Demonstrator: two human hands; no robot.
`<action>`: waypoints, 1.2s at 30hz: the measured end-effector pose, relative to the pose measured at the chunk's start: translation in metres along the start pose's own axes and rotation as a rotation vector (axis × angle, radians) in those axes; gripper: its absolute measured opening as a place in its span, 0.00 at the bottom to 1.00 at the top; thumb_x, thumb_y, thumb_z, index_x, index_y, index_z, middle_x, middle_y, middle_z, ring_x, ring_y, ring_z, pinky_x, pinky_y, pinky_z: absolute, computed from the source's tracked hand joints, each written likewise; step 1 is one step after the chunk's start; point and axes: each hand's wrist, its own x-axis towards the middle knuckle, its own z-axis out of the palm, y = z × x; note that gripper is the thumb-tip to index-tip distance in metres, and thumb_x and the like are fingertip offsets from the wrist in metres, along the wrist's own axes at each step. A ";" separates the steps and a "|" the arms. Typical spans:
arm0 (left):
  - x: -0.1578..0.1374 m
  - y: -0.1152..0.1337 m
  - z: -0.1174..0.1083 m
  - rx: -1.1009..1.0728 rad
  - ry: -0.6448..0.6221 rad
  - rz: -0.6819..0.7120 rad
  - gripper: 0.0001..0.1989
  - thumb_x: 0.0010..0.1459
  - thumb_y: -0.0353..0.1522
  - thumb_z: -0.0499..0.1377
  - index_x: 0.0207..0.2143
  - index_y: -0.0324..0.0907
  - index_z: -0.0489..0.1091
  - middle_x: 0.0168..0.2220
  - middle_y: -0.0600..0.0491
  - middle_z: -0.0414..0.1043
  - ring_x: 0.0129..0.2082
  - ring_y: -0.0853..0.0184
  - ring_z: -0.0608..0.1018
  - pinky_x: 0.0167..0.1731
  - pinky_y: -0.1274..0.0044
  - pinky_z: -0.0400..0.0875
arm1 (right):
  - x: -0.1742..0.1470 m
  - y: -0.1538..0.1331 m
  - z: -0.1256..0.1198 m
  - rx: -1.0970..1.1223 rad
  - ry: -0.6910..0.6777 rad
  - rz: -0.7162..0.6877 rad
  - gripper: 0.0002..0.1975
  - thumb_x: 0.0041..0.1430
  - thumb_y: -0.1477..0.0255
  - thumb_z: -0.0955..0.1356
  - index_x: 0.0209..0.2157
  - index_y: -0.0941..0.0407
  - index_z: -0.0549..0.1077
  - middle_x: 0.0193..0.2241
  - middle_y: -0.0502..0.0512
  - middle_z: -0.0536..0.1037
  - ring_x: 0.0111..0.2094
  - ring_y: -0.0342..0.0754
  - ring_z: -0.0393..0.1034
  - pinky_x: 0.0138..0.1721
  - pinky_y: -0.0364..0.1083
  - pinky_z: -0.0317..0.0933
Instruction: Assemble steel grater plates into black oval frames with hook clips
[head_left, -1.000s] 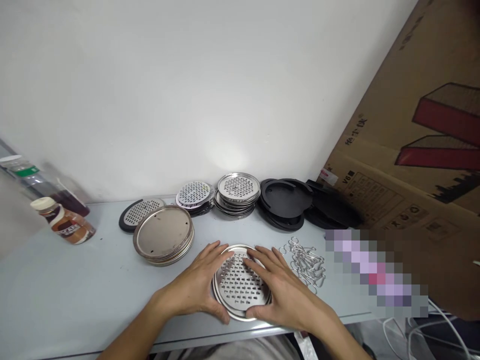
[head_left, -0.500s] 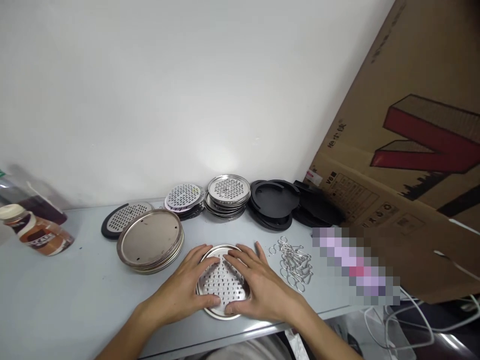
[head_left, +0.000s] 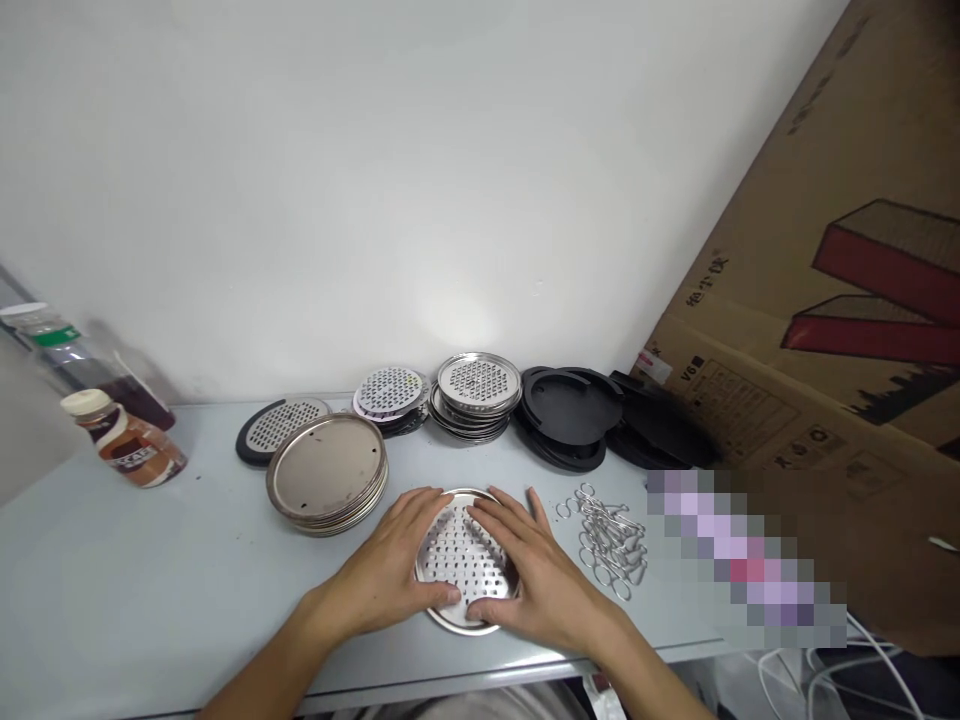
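A round metal grater plate (head_left: 469, 560) with a raised rim lies on the table in front of me. My left hand (head_left: 401, 560) curls round its left side, thumb on the perforated face near the front edge. Round the right side is my right hand (head_left: 529, 570), with its thumb and fingertips on the face and one finger lifted. Right of it lies a tangle of wire pieces with ring ends (head_left: 611, 540). To the left stands a stack of plain metal discs (head_left: 326, 470).
Against the wall are a grater with a black rim (head_left: 281, 430), thin grating discs (head_left: 390, 392), a stack of rimmed grater plates (head_left: 480, 385) and black round trays (head_left: 574, 410). Two bottles, one brown-labelled (head_left: 139, 450), stand left. A large carton (head_left: 810, 330) leans at the right.
The view has shifted left, so everything appears further right. Both hands stay round the grater plate; the left fingers lie closer to its rim.
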 end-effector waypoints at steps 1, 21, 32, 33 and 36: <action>0.000 0.000 0.000 0.004 0.000 0.004 0.48 0.47 0.41 0.70 0.67 0.50 0.51 0.67 0.46 0.53 0.68 0.52 0.53 0.65 0.58 0.51 | 0.000 0.000 0.000 0.000 0.002 0.000 0.49 0.49 0.48 0.73 0.67 0.51 0.54 0.66 0.60 0.59 0.69 0.61 0.42 0.66 0.67 0.23; -0.001 0.000 0.001 0.010 0.023 0.002 0.51 0.47 0.39 0.70 0.68 0.50 0.46 0.68 0.46 0.52 0.67 0.53 0.54 0.65 0.60 0.53 | -0.001 0.001 0.003 0.056 0.035 0.018 0.51 0.46 0.55 0.76 0.67 0.49 0.52 0.66 0.59 0.59 0.69 0.57 0.42 0.67 0.65 0.23; -0.001 -0.003 0.002 0.012 0.021 0.020 0.46 0.52 0.34 0.67 0.68 0.55 0.46 0.68 0.49 0.51 0.67 0.52 0.55 0.66 0.57 0.51 | 0.003 -0.007 -0.009 0.088 0.009 0.044 0.50 0.45 0.52 0.74 0.66 0.53 0.56 0.65 0.61 0.61 0.69 0.60 0.43 0.67 0.65 0.21; -0.001 -0.005 0.003 0.022 0.017 0.021 0.46 0.52 0.33 0.66 0.68 0.55 0.45 0.68 0.49 0.51 0.68 0.52 0.55 0.66 0.57 0.51 | 0.003 -0.007 -0.009 0.088 0.012 0.046 0.50 0.45 0.53 0.74 0.66 0.54 0.56 0.65 0.62 0.61 0.69 0.60 0.43 0.66 0.66 0.21; -0.003 -0.005 0.002 0.070 0.025 0.018 0.43 0.56 0.36 0.64 0.68 0.55 0.45 0.69 0.49 0.48 0.68 0.52 0.54 0.65 0.56 0.54 | 0.002 -0.007 -0.009 0.089 0.018 0.038 0.50 0.45 0.52 0.75 0.66 0.54 0.56 0.65 0.62 0.61 0.69 0.61 0.43 0.66 0.66 0.21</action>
